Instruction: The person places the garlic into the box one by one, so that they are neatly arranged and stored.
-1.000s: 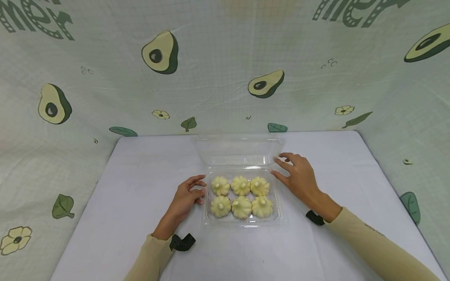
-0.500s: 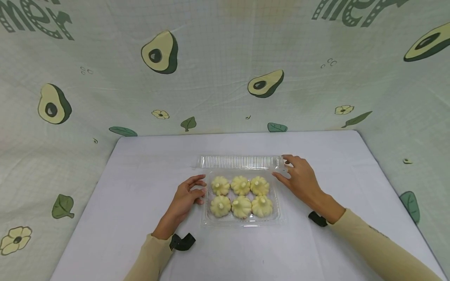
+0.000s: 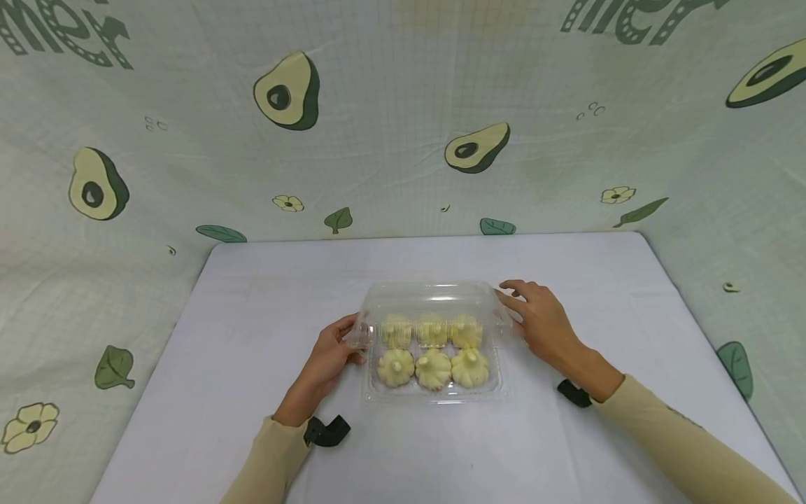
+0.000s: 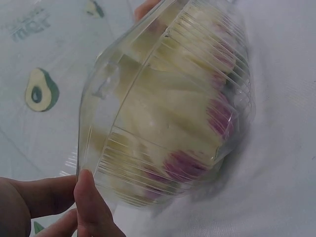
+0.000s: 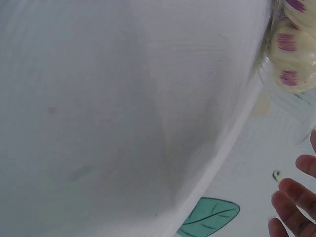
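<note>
A clear plastic clamshell container (image 3: 437, 399) stands on the table with several pale garlic bulbs (image 3: 433, 369) in two rows. Its hinged lid (image 3: 434, 294) tilts forward over the back row. At the container's left edge, my left hand (image 3: 330, 355) pinches the thin plastic rim; in the left wrist view the thumb (image 4: 91, 202) lies in front of it and a finger behind. My right hand (image 3: 544, 318) is at the lid's right side, fingertips right at its edge. The right wrist view shows loosely bent fingers (image 5: 296, 192) beside the plastic. Purple patches mark the bulbs' undersides.
A white cloth covers the table (image 3: 252, 301). Behind and on both sides hangs a pale curtain (image 3: 390, 91) printed with avocados and leaves. Black camera mounts (image 3: 327, 431) sit at both wrists.
The lid has swung from standing up behind the tray to leaning forward over the back row. My right hand has followed it slightly; my left fingers now overlap its left corner.
</note>
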`<state>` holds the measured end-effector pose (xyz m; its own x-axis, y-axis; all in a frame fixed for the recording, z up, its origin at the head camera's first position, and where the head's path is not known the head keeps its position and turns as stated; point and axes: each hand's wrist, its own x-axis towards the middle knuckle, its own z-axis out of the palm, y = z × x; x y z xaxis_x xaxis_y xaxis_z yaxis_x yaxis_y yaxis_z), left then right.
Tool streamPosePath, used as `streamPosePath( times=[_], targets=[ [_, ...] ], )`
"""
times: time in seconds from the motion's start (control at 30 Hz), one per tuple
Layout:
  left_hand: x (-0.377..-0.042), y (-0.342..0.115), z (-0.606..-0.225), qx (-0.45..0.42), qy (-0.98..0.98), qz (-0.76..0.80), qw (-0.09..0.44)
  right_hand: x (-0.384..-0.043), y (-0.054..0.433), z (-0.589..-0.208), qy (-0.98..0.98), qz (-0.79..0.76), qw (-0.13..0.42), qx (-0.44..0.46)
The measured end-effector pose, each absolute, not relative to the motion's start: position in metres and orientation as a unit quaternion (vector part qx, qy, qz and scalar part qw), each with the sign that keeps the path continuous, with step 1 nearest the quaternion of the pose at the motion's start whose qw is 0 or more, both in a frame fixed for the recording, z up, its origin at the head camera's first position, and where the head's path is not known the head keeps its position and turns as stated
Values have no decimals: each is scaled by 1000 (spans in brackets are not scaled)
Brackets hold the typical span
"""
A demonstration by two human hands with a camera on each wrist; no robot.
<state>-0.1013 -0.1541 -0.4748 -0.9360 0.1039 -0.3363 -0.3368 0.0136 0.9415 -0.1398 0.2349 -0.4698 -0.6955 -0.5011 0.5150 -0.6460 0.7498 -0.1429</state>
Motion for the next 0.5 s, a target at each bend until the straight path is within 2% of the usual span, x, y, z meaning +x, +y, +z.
streamPosePath(
  times=[0.5],
  targets=[
    [-102,-159,-477,-79,688,699,178,-138,236,-473,-909,153,223,317]
  ],
)
